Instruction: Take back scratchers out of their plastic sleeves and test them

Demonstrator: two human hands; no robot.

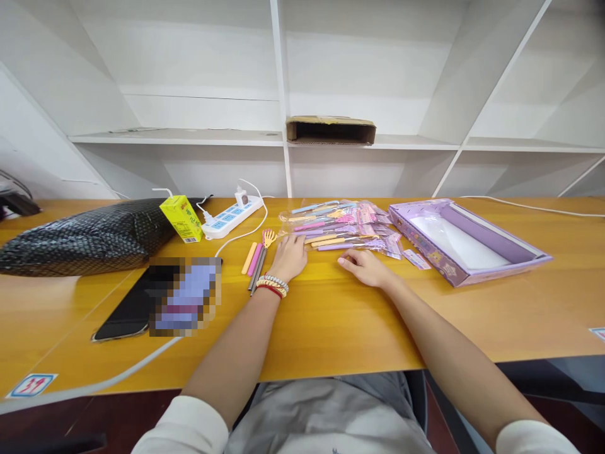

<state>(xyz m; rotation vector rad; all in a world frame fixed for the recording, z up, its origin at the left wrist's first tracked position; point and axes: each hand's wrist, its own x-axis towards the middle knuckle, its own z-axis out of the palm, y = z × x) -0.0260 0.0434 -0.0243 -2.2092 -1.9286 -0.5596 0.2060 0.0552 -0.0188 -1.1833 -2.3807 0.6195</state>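
My left hand [290,257], with bracelets at its wrist, lies palm down on the table, fingers stretched to the near left edge of a pile of bagged back scratchers [331,227]. Several of these lie side by side in clear bags with pink cards. Just left of that hand is a loose back scratcher with a yellow claw head [269,238], beside an orange handle [249,258] and a pink handle [256,259]. My right hand [365,267] rests on the table in front of the pile, its fingers loosely bent and nothing visible in them.
A purple display box [454,277] lies open at right, with a small card [416,259] beside it. To the left are a power strip [231,219], a yellow drink carton [182,217], a black wrapped parcel [94,236] and two phones [130,312]. White shelves hold a cardboard box [331,120].
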